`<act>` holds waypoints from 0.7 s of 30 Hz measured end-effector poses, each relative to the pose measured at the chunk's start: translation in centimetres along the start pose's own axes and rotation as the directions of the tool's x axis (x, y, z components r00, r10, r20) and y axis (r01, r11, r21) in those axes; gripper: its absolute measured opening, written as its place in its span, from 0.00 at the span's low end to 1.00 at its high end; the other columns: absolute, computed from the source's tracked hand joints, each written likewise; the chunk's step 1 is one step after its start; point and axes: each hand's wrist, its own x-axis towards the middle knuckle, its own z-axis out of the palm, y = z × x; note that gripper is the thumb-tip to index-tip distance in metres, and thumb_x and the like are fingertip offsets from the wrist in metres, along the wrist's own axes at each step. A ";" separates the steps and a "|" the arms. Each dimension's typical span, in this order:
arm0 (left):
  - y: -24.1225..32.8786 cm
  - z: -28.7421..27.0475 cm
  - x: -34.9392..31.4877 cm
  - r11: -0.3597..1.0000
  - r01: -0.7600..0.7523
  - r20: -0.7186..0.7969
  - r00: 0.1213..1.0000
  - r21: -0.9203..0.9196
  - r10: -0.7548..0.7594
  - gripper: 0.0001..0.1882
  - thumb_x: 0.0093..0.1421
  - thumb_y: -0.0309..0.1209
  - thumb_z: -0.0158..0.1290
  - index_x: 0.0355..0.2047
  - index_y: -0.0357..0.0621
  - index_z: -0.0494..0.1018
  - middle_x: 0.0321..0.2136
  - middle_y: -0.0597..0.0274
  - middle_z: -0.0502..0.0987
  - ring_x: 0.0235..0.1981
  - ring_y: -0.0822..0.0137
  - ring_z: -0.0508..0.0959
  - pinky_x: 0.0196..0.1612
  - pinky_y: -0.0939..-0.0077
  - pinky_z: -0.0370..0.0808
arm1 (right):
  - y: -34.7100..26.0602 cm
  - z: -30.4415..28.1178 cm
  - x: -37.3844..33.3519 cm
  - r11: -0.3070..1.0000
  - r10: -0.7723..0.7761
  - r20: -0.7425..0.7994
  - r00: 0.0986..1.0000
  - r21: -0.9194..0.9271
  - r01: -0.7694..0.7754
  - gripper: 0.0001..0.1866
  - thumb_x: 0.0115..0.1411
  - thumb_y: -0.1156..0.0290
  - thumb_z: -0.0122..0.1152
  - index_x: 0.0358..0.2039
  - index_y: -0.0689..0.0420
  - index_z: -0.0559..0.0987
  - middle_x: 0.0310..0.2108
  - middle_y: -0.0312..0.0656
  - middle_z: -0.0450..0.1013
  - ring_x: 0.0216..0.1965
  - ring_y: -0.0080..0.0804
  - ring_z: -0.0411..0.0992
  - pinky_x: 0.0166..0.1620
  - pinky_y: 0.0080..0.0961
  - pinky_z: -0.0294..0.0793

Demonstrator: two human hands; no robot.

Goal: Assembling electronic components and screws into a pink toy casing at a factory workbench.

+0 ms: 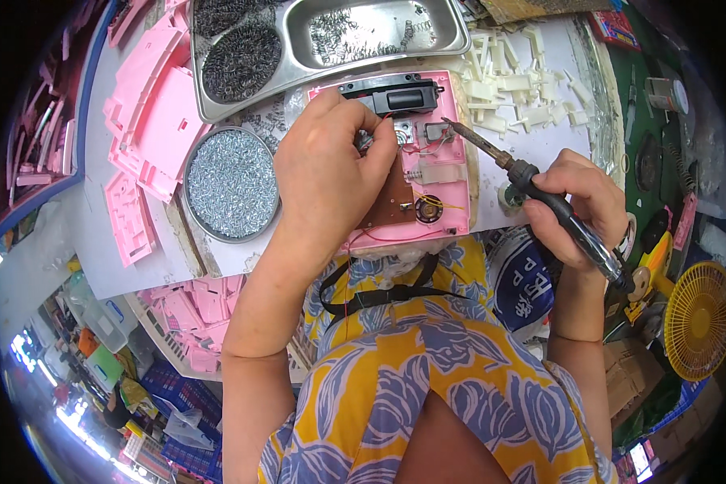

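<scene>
My right hand [581, 206] is wrapped round the black handle of a soldering iron [504, 160], whose tip points left toward an opened pink plastic housing [453, 218]. My left hand [331, 161] is over the housing's left side, thumb and forefinger drawn together beside thin red wires; what they pinch is hidden. A black plastic part [403, 98] lies along the housing's far edge. Inside are a brown circuit board [391, 198], a small round speaker [429, 210], a white slider with a spring [444, 173] and red and yellow wires.
A round tin of small silver screws [232, 185] stands left, beside stacked pink shells [157, 105]. Behind is a metal tray [371, 60] of springs. White plastic pieces [532, 89] lie at the far right. A yellow fan [699, 321] stands right; a basket of pink parts [198, 319] stands lower left.
</scene>
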 end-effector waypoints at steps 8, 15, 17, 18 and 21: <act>0.4 -0.2 0.1 1.000 0.013 0.001 1.000 -0.004 -0.013 0.07 0.51 0.28 0.64 0.22 0.41 0.77 0.22 0.59 0.72 0.21 0.60 0.75 0.25 0.66 0.70 | 0.2 -0.1 0.0 1.000 0.019 -0.008 1.000 0.020 -0.018 0.15 0.48 0.76 0.75 0.36 0.60 0.80 0.20 0.38 0.73 0.18 0.24 0.66 0.22 0.20 0.59; 0.4 -0.2 -0.2 0.999 0.001 -0.017 1.000 0.049 0.000 0.08 0.50 0.29 0.66 0.22 0.43 0.77 0.22 0.59 0.72 0.22 0.58 0.76 0.25 0.65 0.72 | 0.3 -0.3 -0.1 1.000 0.027 -0.021 0.999 0.015 -0.027 0.15 0.48 0.75 0.75 0.36 0.61 0.80 0.21 0.38 0.73 0.18 0.24 0.66 0.22 0.20 0.60; 0.8 -1.0 -0.4 0.994 -0.055 -0.066 0.996 0.091 0.061 0.08 0.50 0.30 0.67 0.25 0.43 0.78 0.24 0.59 0.73 0.22 0.58 0.76 0.25 0.66 0.72 | 0.2 -0.7 -0.4 0.999 0.034 -0.032 0.999 0.016 -0.033 0.15 0.48 0.76 0.75 0.36 0.61 0.80 0.21 0.39 0.73 0.19 0.25 0.66 0.23 0.21 0.60; 1.2 -1.5 -0.3 0.991 -0.088 -0.085 0.992 0.104 0.097 0.08 0.50 0.30 0.67 0.26 0.43 0.78 0.25 0.60 0.74 0.23 0.59 0.77 0.25 0.66 0.72 | 0.1 -1.2 -0.6 0.999 0.038 -0.049 0.998 0.011 -0.037 0.15 0.48 0.77 0.75 0.36 0.62 0.80 0.21 0.39 0.73 0.19 0.25 0.66 0.23 0.21 0.60; 3.2 -4.1 -1.3 0.992 -0.124 -0.025 0.992 0.021 0.124 0.09 0.49 0.26 0.68 0.31 0.42 0.81 0.25 0.63 0.75 0.22 0.66 0.75 0.27 0.72 0.71 | -0.1 -2.3 -1.8 0.996 0.075 -0.102 0.992 0.048 -0.071 0.16 0.47 0.80 0.73 0.38 0.65 0.79 0.23 0.41 0.74 0.22 0.25 0.67 0.26 0.21 0.61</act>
